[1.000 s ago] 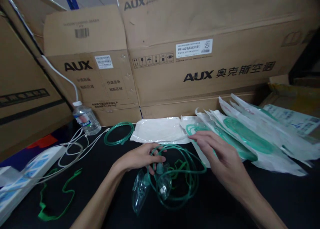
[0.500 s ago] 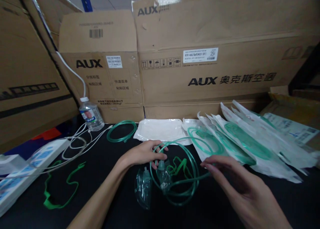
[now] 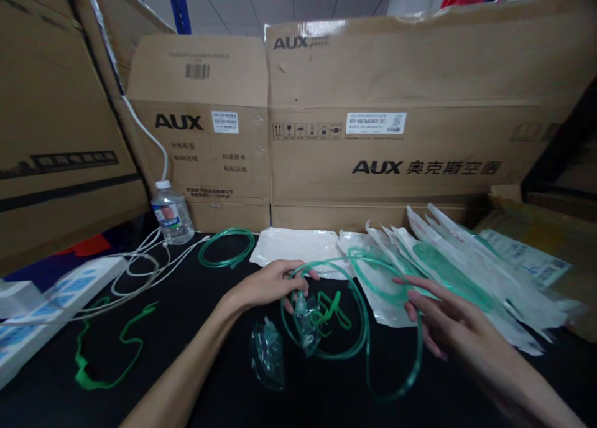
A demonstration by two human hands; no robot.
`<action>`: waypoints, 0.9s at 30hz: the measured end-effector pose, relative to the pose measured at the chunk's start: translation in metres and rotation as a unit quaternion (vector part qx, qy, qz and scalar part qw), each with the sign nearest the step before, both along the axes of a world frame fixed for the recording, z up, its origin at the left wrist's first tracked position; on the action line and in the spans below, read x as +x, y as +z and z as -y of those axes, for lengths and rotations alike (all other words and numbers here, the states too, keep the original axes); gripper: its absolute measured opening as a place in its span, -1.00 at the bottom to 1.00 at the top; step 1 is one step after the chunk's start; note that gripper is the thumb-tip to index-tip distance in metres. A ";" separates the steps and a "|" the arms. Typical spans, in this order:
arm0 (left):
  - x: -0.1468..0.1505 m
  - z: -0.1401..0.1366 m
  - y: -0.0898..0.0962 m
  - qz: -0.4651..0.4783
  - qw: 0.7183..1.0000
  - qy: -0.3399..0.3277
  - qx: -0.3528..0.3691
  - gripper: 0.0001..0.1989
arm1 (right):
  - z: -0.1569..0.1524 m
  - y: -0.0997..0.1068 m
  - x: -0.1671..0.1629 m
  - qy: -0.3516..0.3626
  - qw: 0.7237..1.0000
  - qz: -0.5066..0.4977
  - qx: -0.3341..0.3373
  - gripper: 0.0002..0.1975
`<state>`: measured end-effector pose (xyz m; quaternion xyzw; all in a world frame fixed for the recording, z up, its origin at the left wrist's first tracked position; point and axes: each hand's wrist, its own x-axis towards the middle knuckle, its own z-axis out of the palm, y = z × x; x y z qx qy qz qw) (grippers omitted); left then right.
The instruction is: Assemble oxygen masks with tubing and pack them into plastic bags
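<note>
My left hand (image 3: 268, 286) pinches coiled green oxygen tubing (image 3: 364, 328) right by the connector of a small clear mask (image 3: 306, 334). That mask hangs under the fingers, with a bright green elastic strap (image 3: 333, 313) beside it. Over on the right, my right hand (image 3: 448, 319) has thumb and fingers closed on a length of the same tubing, which droops in a loop between the hands. Its fingertips partly hide the tube there. A second clear green-tinted mask (image 3: 267, 358) lies on the black table, left of the held one.
A separate coil of green tubing (image 3: 227, 247) lies behind. White packets (image 3: 443, 272) with green contents lean at right; a flat white packet (image 3: 296, 244) lies centre. At left are a bottle (image 3: 172, 219), a power strip (image 3: 60, 303) and a loose green strap (image 3: 100, 381). Cardboard boxes (image 3: 396, 142) wall the back.
My right hand has moved up and right along the tubing, and a larger loop now hangs from it. The left hand stays almost in place. The camera view has tilted up slightly.
</note>
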<state>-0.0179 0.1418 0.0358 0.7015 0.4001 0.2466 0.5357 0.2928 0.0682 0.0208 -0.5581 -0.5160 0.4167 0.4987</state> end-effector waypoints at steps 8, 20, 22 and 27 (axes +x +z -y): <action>0.000 0.003 0.000 0.015 0.999 -0.024 0.038 -0.53 | -0.027 0.007 0.003 0.024 0.972 0.223 0.065 -0.47; 0.000 0.003 -0.001 -0.020 0.988 0.047 0.146 -0.72 | -0.037 0.030 -0.006 0.048 0.928 0.344 0.135 -0.62; 0.002 0.002 -0.002 -0.004 0.993 0.031 0.116 -0.70 | -0.040 0.029 -0.012 0.063 0.928 0.344 0.129 -0.62; 0.006 -0.003 -0.010 0.063 0.997 0.028 0.017 -0.61 | -0.040 0.032 -0.030 0.050 0.929 0.345 0.126 -0.55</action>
